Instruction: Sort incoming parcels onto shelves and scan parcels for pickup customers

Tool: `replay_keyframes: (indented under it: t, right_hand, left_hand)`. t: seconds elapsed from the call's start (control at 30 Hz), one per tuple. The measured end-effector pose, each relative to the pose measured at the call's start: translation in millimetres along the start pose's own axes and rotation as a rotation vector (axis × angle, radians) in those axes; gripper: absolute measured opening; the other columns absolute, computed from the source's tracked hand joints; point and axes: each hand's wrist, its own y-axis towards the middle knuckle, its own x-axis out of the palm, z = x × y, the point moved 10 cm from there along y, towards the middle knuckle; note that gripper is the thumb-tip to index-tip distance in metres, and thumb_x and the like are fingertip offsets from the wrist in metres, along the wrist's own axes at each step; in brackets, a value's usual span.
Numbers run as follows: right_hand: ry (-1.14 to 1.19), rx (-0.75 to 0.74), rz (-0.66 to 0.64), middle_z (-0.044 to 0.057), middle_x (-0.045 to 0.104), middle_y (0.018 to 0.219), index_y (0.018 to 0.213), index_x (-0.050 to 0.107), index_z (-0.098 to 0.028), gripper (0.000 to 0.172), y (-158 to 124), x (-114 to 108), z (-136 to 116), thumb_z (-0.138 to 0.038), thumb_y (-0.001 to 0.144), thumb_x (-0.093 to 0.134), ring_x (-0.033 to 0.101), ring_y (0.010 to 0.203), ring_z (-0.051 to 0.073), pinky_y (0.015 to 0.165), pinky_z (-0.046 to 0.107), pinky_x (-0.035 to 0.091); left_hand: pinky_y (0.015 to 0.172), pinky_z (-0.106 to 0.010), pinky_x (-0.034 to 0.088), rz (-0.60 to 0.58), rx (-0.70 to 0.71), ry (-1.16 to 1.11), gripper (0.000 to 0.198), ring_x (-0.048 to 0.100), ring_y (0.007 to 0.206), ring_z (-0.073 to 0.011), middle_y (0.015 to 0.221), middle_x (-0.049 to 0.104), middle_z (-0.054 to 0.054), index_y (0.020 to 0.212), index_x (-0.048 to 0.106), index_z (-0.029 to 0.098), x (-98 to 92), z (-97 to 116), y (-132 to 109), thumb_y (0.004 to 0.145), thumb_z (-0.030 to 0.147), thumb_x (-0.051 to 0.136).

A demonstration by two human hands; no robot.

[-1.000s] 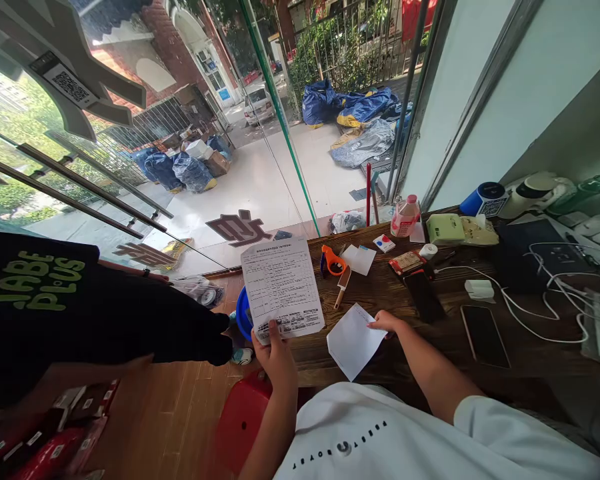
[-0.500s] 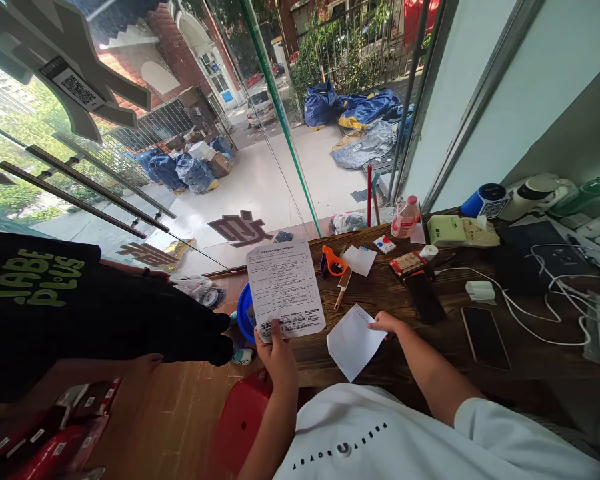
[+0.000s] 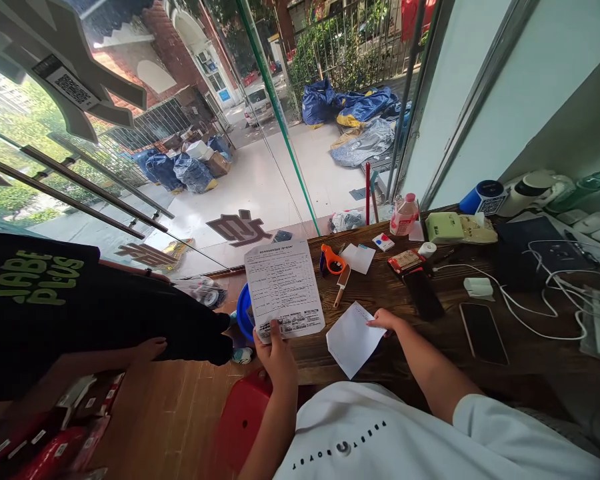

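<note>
Form (image 3: 284, 287) and sheet (image 3: 353, 343) unmoved, co-worker's hand (image 3: 153, 349) higher than before

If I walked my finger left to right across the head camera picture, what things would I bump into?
Black shirt → printed sheet in the left hand → white paper in the right hand → pink-capped bottle → green packet → pale-edged phone.

Movement at eight o'clock: the co-worker's hand (image 3: 153, 348) has swung toward one; the printed sheet (image 3: 284, 283) has tipped slightly toward three!
</note>
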Motion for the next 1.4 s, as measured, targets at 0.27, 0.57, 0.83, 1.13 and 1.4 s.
replay_keyframes:
  t: [0.27, 0.57, 0.83, 1.13, 1.4]
  right_hand:
    - [0.003, -0.005, -0.008, 0.0, 0.056, 0.055, 0.064, 0.049, -0.017, 0.045, 1, 1, 1, -0.049, 0.073, 0.079, 0.056, 0.045, 0.013, 0.044, 0.026, 0.05]
    - [-0.007, -0.004, -0.015, 0.0, 0.058, 0.057, 0.065, 0.052, -0.016, 0.041, 4, 2, 2, -0.047, 0.075, 0.077, 0.055, 0.046, 0.012, 0.045, 0.025, 0.05]
    - [-0.016, -0.011, -0.037, 0.0, 0.055, 0.052, 0.062, 0.055, -0.014, 0.043, 1, 1, -2, -0.048, 0.075, 0.077, 0.053, 0.045, 0.013, 0.045, 0.026, 0.048]
    - [-0.003, -0.015, -0.031, 0.002, 0.057, 0.052, 0.062, 0.055, -0.014, 0.039, 0, 0, -3, -0.044, 0.077, 0.076, 0.053, 0.043, 0.013, 0.046, 0.027, 0.048]
    - [0.0, -0.012, -0.034, 0.003, 0.06, 0.054, 0.062, 0.055, -0.015, 0.037, 1, 1, -2, -0.042, 0.079, 0.074, 0.054, 0.04, 0.015, 0.044, 0.029, 0.049]
  left_hand:
    - [0.072, -0.026, 0.053, 0.016, -0.013, -0.032, 0.043, 0.064, 0.098, -0.0186, 0.113, 0.066, -0.006, 0.107, 0.06, 0.024, -0.8, 0, 0, 0.072, 0.039, 0.08]
    - [0.069, -0.023, 0.052, 0.013, -0.008, -0.033, 0.043, 0.064, 0.098, -0.018, 0.114, 0.066, -0.007, 0.111, 0.06, 0.025, -3.4, -3, 3, 0.074, 0.037, 0.078]
    - [0.068, -0.024, 0.053, -0.003, -0.003, -0.027, 0.047, 0.063, 0.086, -0.0149, 0.108, 0.065, -0.005, 0.116, 0.061, 0.026, -2.1, -4, 6, 0.074, 0.038, 0.079]
    - [0.07, -0.025, 0.054, -0.011, -0.011, -0.053, 0.047, 0.063, 0.098, -0.019, 0.113, 0.065, -0.006, 0.111, 0.061, 0.025, 5.4, -5, 8, 0.071, 0.039, 0.081]
    - [0.065, -0.022, 0.052, -0.007, -0.007, -0.058, 0.047, 0.062, 0.097, -0.0179, 0.108, 0.065, -0.005, 0.106, 0.062, 0.023, 9.1, -2, 9, 0.068, 0.04, 0.083]
